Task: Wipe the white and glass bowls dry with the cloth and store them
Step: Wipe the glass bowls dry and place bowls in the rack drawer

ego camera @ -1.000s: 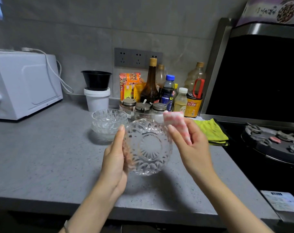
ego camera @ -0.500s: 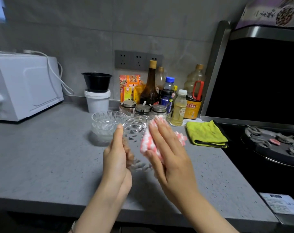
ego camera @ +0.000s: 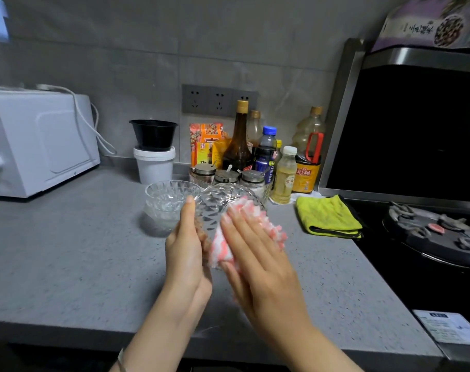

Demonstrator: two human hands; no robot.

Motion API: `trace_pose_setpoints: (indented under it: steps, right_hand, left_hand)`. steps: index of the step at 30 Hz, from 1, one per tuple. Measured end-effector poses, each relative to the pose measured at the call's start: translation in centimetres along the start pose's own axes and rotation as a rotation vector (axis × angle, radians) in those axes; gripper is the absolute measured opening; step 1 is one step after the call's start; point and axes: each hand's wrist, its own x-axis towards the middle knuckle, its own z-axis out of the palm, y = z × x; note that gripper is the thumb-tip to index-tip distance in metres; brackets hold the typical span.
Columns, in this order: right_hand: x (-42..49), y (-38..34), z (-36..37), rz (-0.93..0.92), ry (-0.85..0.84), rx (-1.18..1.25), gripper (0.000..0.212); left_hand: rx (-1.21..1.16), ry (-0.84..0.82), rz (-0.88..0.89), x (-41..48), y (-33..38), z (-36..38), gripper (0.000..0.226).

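My left hand (ego camera: pixel 185 253) grips a cut-glass bowl (ego camera: pixel 215 202) by its rim and holds it on edge above the grey counter (ego camera: pixel 67 251). With straight fingers, my right hand (ego camera: pixel 258 264) presses a pink and white cloth (ego camera: pixel 221 245) flat against the bowl's face. The cloth shows on both sides of that hand. Much of the held bowl is hidden behind the cloth and hands. More glass bowls (ego camera: pixel 169 202) stand stacked upright on the counter just left of it.
A white microwave (ego camera: pixel 37 140) stands at the left. A white tub topped by a black bowl (ego camera: pixel 154 162) and several bottles (ego camera: pixel 239 140) and jars line the wall. A folded yellow cloth (ego camera: pixel 327 216) lies right, beside the black stove (ego camera: pixel 429 232).
A second ago my right hand pinched the cloth beside the bowl's rim. It has since laid the cloth flat on the bowl and slid it slightly. The bowl has tipped more on edge.
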Motion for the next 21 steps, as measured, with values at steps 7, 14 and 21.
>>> trace_pose_setpoints:
  steps: [7, 14, 21]
  right_hand:
    - [1.1, 1.0, -0.6, 0.047, -0.01, 0.011, 0.045]
    - [0.4, 0.2, 0.1, -0.091, -0.041, -0.033, 0.043]
    - [3.2, 1.7, -0.6, 0.323, -0.1, 0.235, 0.044]
  left_hand:
    - [0.038, -0.023, 0.041, -0.6, 0.1, 0.4, 0.041]
    - [0.107, -0.165, 0.08, -0.8, 0.6, 0.1, 0.044]
    - [0.191, -0.213, 0.134, -1.0, -0.2, 0.3, 0.028]
